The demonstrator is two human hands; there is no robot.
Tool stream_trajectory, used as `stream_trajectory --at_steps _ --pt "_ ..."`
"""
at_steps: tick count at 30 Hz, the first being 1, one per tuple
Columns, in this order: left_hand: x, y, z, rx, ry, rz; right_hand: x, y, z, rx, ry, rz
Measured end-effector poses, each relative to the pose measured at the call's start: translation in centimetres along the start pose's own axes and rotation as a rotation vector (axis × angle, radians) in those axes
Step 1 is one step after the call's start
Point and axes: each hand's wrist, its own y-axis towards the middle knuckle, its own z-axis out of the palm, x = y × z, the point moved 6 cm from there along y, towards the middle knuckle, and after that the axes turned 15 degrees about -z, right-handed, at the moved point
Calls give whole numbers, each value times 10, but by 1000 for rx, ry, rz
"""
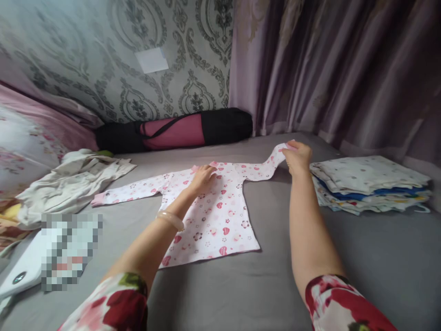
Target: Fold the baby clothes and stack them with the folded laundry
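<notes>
A white long-sleeved child's shirt (220,216) with pink and red hearts and small flowers is spread flat on the grey bed sheet (223,299). My left hand (205,178) rests on it just below the pink neckline, fingers lying on the fabric and partly hidden by the back of the hand. At the right, the cuff of one sleeve is pinched in my right hand (299,156), and that sleeve is lifted off the sheet in a curve. The other sleeve stretches out to the left, its pink cuff (98,199) lying on the sheet.
A pile of folded clothes (368,177) is at the right. Crumpled pale clothing (72,179) lies at the left, above a white object (32,257) and a blurred-out item (70,253). A black and maroon long bag (172,131) lies along the wall.
</notes>
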Motion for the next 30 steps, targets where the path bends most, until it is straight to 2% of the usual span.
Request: stream_trajectory --at_steps 2,5,9,12,16,22,30 --pt "-26 15 15 7 -133 108 -2 1 3 -78 173 94" --pt "-53 35 39 43 -191 155 4 5 9 -132 394 135" --pt "-62 44 59 66 -133 98 14 13 13 -165 605 116" --pt "-59 41 66 151 -69 -5 22 17 15 -195 691 117" --pt "-57 36 70 289 -3 -96 37 16 20 -198 737 133" --pt "-66 43 67 380 40 -101 65 7 34 -139 809 138" --pt "-79 59 55 526 148 -113 82 -6 47 -110 916 228"
